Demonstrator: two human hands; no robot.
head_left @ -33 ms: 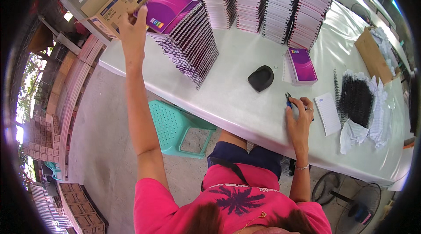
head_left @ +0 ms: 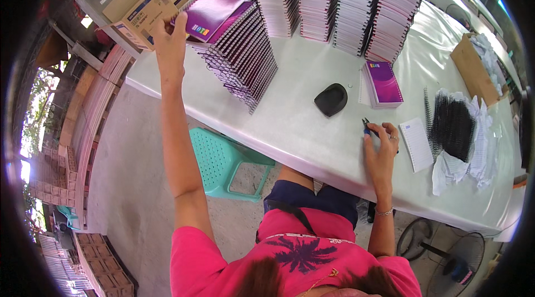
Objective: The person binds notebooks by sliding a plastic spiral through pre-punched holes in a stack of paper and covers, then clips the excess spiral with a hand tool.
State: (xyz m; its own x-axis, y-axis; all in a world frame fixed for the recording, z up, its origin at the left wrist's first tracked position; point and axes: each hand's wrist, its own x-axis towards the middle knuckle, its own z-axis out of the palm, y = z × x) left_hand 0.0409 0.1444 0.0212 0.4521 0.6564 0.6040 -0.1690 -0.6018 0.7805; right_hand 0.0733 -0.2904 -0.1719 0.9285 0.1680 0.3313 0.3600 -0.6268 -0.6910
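Leftmost, near the left end of the table, saw the left hand at the left edge of the purple top notebook on a tall coil-bound stack; could not tell thumb and fingers pinched from merely resting. Judged it light, with a bendy, slick cover, best gripped along the page edges, clear of the coil. Farther right, noted a black rounded object; then, near the front edge, the right hand, fingers curled closed around pliers; lastly, black coils.

Notebook cover, 11 o'clk: glossy. Box, 10:30: matt cardbd. Stool, 8: smooth plast. Crumpled ppr, 3: matt. Tabletop, 1–2: shiny.
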